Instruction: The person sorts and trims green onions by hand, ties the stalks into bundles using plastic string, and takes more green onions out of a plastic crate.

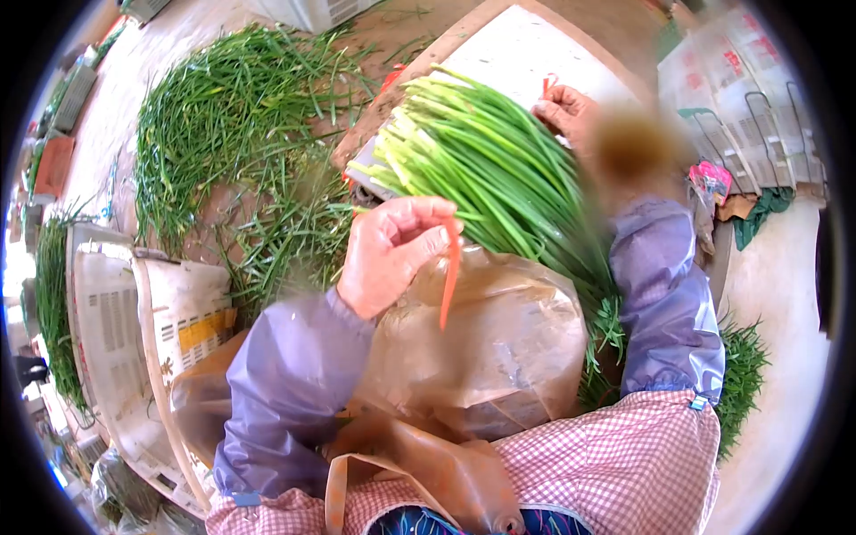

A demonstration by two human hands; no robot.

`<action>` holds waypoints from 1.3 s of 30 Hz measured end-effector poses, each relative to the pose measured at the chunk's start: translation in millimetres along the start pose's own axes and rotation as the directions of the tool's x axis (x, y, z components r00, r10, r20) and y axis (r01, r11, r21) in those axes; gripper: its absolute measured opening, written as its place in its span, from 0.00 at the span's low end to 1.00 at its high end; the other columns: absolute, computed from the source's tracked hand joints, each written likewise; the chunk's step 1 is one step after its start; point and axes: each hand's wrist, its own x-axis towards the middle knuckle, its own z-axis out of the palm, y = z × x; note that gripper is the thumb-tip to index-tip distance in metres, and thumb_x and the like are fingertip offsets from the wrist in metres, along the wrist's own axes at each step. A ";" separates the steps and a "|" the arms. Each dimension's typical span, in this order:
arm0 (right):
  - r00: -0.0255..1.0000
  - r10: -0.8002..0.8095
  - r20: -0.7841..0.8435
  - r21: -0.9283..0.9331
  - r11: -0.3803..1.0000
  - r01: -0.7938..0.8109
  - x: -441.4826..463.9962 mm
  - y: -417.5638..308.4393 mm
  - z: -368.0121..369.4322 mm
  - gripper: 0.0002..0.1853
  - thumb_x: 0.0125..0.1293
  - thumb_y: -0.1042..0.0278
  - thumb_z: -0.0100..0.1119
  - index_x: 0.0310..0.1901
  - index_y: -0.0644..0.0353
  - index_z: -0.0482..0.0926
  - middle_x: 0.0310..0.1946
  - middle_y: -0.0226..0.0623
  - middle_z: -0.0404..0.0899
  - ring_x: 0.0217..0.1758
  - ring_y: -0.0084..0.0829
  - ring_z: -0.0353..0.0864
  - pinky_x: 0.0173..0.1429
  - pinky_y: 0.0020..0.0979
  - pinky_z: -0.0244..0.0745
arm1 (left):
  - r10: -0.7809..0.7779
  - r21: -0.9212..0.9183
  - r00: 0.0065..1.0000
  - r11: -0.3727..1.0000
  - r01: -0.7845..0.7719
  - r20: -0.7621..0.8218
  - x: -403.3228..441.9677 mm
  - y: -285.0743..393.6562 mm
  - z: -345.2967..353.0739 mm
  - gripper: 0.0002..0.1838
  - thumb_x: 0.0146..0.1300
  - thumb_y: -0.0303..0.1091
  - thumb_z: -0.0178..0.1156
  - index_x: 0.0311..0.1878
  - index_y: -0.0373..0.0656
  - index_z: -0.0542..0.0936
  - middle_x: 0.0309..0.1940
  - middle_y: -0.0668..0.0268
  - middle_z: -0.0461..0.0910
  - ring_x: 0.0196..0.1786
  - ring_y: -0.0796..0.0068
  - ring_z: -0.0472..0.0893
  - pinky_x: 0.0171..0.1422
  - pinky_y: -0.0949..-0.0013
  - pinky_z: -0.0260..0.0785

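A thick bundle of long green stalks like chives (499, 152), pale at the cut ends, lies across a white board (526, 49) in front of me. My left hand (392, 250) is closed at the near side of the bundle, thumb and finger pinching a red tie strip (451, 281) whose end hangs down. Beyond the bundle, my right hand (568, 114) is closed on a short red strip end (547, 85). Whether both ends belong to one strip is hidden under the stalks. The leafy ends hang down toward my right forearm.
A large heap of loose green leaves (232, 116) covers the floor at left. White plastic crates (143, 312) stand at lower left, others (749, 98) at upper right. A clear plastic-covered lump (490, 339) sits before my lap. More greens (740, 383) lie at right.
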 end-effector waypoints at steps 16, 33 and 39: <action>0.990 -0.126 0.056 0.105 0.987 0.120 -28.4 -22.6 22.9 0.06 0.62 0.70 0.65 0.35 0.63 0.80 0.29 0.24 0.78 0.31 0.14 0.72 0.38 0.19 0.71 | 0.237 0.675 0.967 0.700 -0.233 0.087 78.1 36.7 51.6 0.12 0.65 0.36 0.59 0.34 0.34 0.78 0.22 0.69 0.77 0.26 0.86 0.72 0.30 0.78 0.64; 0.999 0.030 0.029 -0.199 0.980 -0.024 -7.6 1.3 15.6 0.10 0.67 0.66 0.52 0.40 0.66 0.73 0.34 0.36 0.79 0.38 0.25 0.76 0.46 0.29 0.71 | -0.089 0.279 0.975 0.949 0.144 -0.204 -11.6 14.8 18.9 0.10 0.68 0.34 0.55 0.35 0.38 0.78 0.25 0.76 0.72 0.29 0.88 0.66 0.31 0.79 0.60; 0.987 -0.092 0.135 -0.641 0.751 0.158 -0.6 -12.4 21.1 0.11 0.65 0.66 0.52 0.41 0.67 0.72 0.33 0.49 0.77 0.37 0.41 0.76 0.45 0.37 0.70 | 0.333 0.710 0.941 0.676 -0.198 -0.055 46.8 -18.7 29.8 0.10 0.64 0.33 0.56 0.29 0.37 0.73 0.18 0.67 0.63 0.24 0.79 0.62 0.28 0.72 0.57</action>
